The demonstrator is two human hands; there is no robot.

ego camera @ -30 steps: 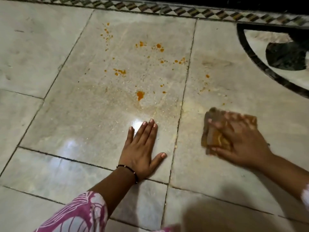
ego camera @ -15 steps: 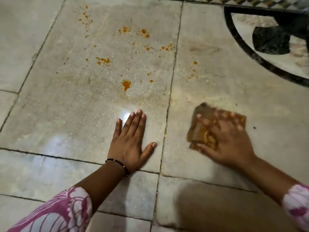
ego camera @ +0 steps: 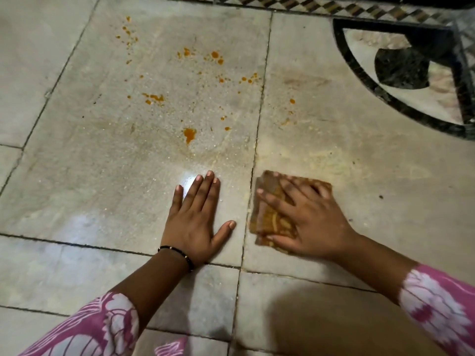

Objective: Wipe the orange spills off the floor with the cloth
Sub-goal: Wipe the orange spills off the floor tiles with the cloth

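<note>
Both hands are down on the floor (ego camera: 77, 176). My left hand (ego camera: 196, 222) lies flat on a large pale stone tile, fingers straight and close together, thumb spread out to the right; it holds nothing. A thin black band (ego camera: 177, 254) circles that wrist. My right hand (ego camera: 311, 222) presses flat on the cloth (ego camera: 267, 219), fingers spread wide and nearly straight over it, thumb along its near edge.

Cloth: brown, folded into a rough rectangle, with an orange-yellow stain or pattern across the exposed part; its layered edges show at the left side. Long axis runs from the near-left corner toward the far right, slightly tilted against the tile joint. It lies on the right-hand tile, just beside the joint, near my left thumb but apart from it.

Orange spills (ego camera: 189, 134): one larger blot with a short downward trail, plus scattered drops and specks further away across the same tile, and a few on the tile beyond the cloth. All lie well apart from the cloth.

Floor surface is glossy, mottled grey-beige stone with dark joints; a bright glare sits at my left fingertips. Black curved inlay (ego camera: 401, 70) occupies the far right corner. Pink-and-white patterned sleeves (ego camera: 437, 304) cover both forearms.
</note>
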